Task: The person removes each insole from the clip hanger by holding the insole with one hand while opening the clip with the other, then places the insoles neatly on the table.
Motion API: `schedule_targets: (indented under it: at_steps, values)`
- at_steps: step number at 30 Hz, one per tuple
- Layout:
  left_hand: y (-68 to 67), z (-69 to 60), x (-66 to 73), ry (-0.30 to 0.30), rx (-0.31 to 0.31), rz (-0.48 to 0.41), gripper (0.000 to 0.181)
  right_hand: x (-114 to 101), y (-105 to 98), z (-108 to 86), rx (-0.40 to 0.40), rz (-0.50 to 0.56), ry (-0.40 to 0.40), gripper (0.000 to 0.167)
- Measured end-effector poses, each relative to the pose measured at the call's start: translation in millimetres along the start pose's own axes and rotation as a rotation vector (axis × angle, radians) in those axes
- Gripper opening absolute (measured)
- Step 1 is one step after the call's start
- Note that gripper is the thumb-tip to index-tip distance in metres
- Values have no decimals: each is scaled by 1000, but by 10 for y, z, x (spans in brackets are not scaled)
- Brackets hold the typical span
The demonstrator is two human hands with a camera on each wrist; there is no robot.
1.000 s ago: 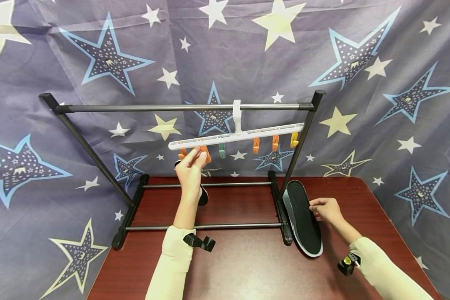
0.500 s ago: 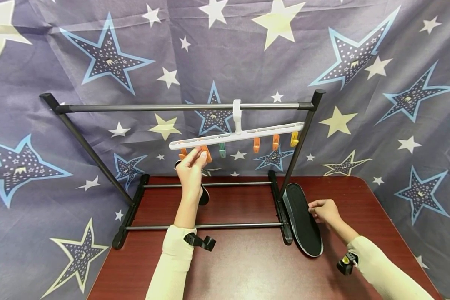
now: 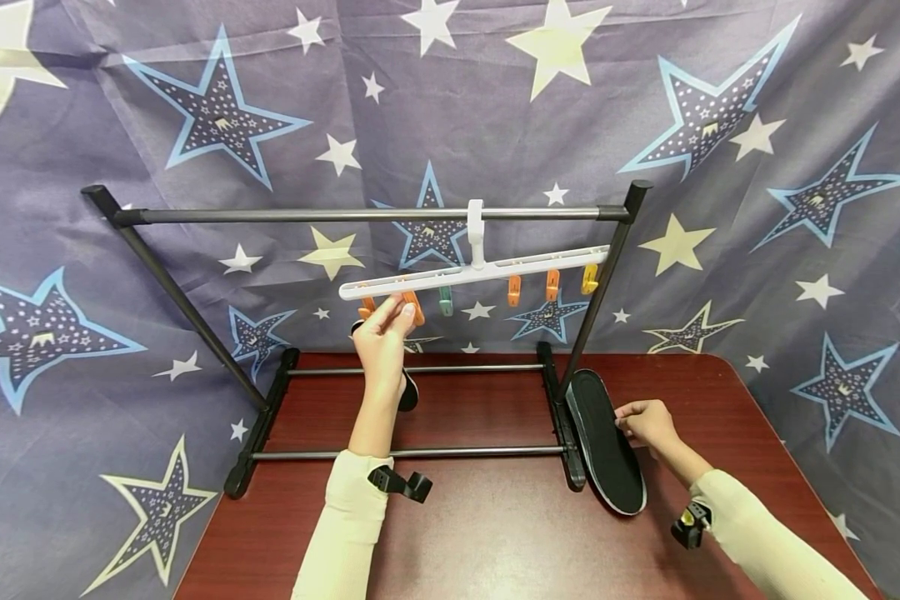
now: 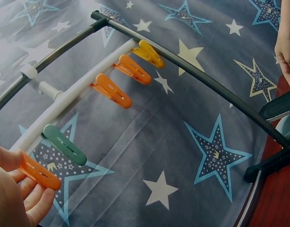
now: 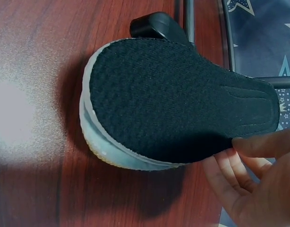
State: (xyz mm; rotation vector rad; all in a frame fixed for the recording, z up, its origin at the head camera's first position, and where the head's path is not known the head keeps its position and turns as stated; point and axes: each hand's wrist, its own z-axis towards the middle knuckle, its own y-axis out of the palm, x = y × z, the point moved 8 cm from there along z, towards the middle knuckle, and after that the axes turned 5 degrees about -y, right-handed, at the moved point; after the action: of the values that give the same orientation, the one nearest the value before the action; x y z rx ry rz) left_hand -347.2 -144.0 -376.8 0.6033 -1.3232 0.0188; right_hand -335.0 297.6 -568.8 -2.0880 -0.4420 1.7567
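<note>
Orange plastic clip (image 4: 41,175) is hanging from the white hanger (image 3: 435,277), left hand (image 3: 381,342) pinching it between thumb and fingers. Right hand (image 3: 648,423) is clamping thumb and fingers on the edge of one black-topped shoe insole (image 3: 611,450), just beside the black rack (image 3: 300,216)

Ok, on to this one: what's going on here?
A person's left hand pinches an orange clip on a white hanger, which is hooked on a black rack. Their right hand holds a black insole by its edge, beside the rack; no clip holds it yet. A dark piece, perhaps another insole, shows partly behind the left hand.
</note>
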Motion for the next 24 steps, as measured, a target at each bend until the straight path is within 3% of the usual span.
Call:
schedule_targets:
  at_steps: [24]
  values:
    - [-3,14,-26,-8,-3,17,32,49,11,65,13,-89,13,15]
